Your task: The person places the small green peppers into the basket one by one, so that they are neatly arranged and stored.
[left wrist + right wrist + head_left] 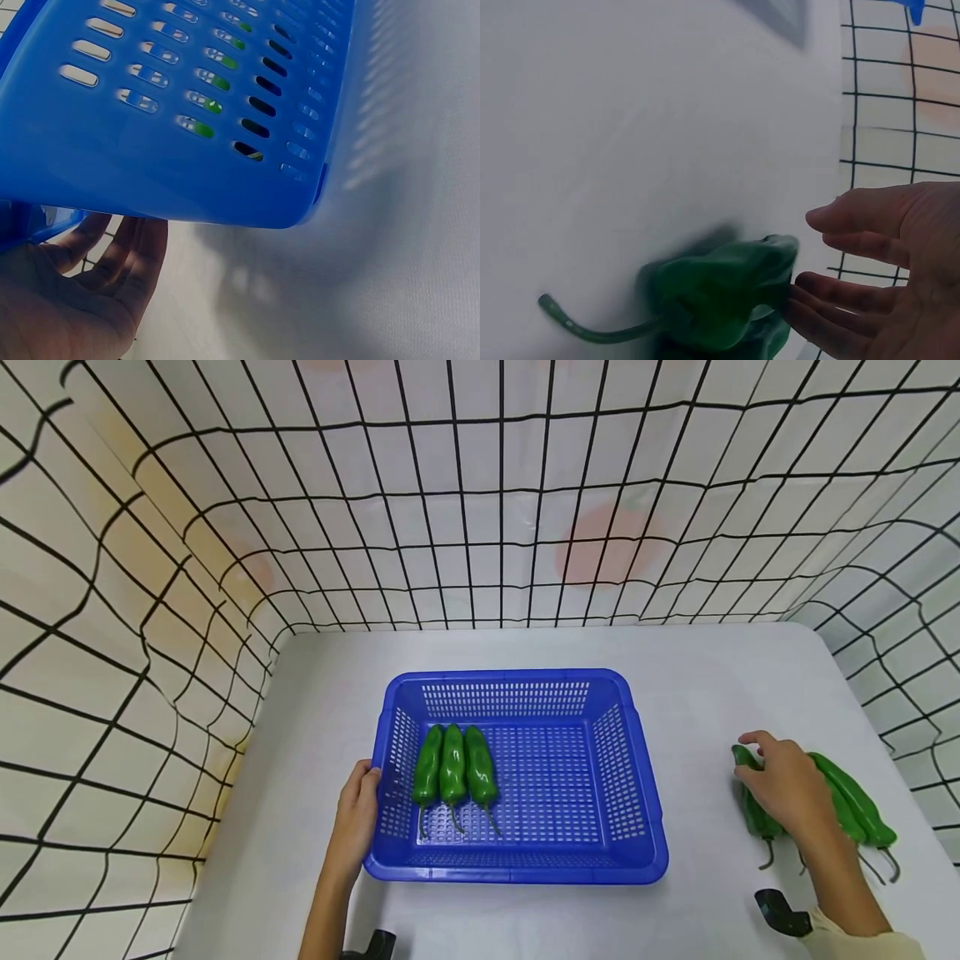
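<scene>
A blue plastic basket (pixel 517 873) with slotted walls stands mid-table in the head view. Three glossy green peppers (pixel 453 768) lie side by side in its left half, stems toward me. My left hand (pixel 356 818) holds the basket's left rim, and the left wrist view shows its fingers (pixel 142 262) bent behind the rim. Over on the right, my right hand (pixel 793 785) hovers over several more green peppers (pixel 862 802), partly hiding them. Its thumb and fingers are spread around the leftmost pepper (pixel 759 814); in the right wrist view the fingertips come right up to a pepper (pixel 712 300).
Black wire grid panels (pixel 502 518) rise behind the white table (pixel 322 693) and along both sides. Light sheeting with faint orange-red prints hangs behind the grid. Dark wrist mounts (pixel 782 912) sit at both forearms.
</scene>
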### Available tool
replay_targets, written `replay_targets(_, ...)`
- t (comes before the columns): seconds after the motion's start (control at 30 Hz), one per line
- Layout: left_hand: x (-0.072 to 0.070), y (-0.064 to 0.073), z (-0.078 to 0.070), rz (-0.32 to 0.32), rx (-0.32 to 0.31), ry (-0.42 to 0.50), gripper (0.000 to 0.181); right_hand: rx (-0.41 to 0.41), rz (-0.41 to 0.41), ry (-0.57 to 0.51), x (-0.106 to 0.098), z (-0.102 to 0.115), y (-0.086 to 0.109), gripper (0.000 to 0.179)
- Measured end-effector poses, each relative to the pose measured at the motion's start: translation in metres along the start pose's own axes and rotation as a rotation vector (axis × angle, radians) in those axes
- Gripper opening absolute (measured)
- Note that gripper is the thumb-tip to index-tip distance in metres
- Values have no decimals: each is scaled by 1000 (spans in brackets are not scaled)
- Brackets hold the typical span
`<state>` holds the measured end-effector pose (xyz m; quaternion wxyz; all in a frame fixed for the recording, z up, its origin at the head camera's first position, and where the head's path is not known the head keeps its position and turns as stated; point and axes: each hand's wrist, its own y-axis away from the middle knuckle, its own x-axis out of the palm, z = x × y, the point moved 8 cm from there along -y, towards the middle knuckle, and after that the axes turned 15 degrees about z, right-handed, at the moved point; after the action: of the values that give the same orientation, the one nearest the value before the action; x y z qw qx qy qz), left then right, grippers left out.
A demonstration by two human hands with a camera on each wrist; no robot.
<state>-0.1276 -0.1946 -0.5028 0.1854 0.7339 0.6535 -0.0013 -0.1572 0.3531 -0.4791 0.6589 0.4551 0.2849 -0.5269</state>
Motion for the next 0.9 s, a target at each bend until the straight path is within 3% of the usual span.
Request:
replay_targets(0.2, 1, 0, -1, 3, 9, 8, 35, 60, 45, 6, 9, -16, 0, 45)
replay_targets(0.33, 1, 0, -1, 2, 15, 14, 34, 78, 31, 10, 13, -21, 0, 46)
replay_targets(0.9, 1, 0, -2, 3, 25, 13, 34, 56, 16, -8, 14, -24, 1, 43)
